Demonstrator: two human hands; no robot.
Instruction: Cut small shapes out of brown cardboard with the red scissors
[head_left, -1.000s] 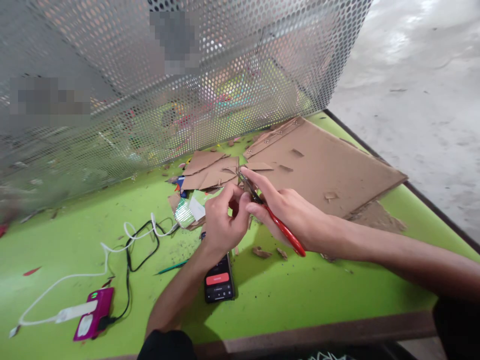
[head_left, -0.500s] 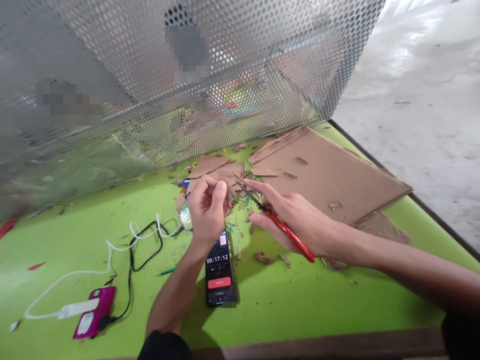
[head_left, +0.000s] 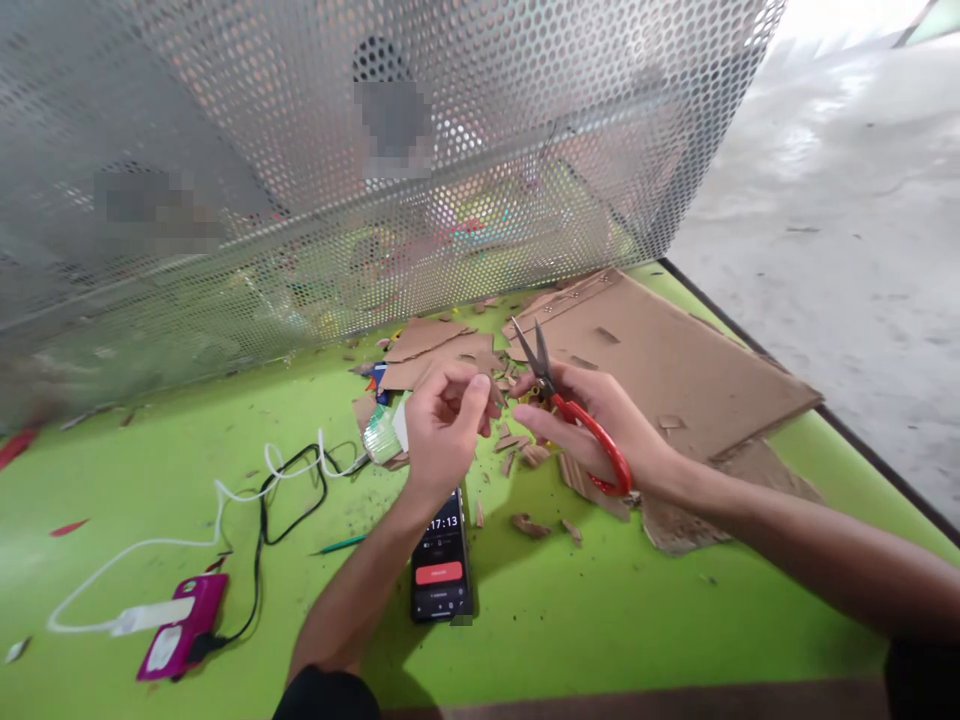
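Observation:
My right hand (head_left: 600,420) is closed on red-handled scissors (head_left: 604,450), whose blades stand apart and point up and away from me. Just left of it, my left hand (head_left: 450,420) is closed, thumb against curled fingers; anything pinched there is hidden or too small to name. Beyond and beneath both hands lie cut cardboard pieces (head_left: 427,342) and small scraps. A large cardboard sheet (head_left: 675,350) lies flat to the right. The phone (head_left: 439,575), its timer partly covered by my left wrist, rests on the green table (head_left: 570,620).
A perforated metal screen (head_left: 420,190) rises across the back. At left are a magenta power strip (head_left: 184,625), a white cable (head_left: 135,550) and a black cable (head_left: 262,520). A green pencil-like stick (head_left: 341,545) lies near my left forearm. The table's right edge borders a concrete floor (head_left: 847,230).
The scissors' blades have spread and swung upward, away from the cardboard pieces. My left hand has shifted slightly right and nearer. The phone's timer advanced by one second.

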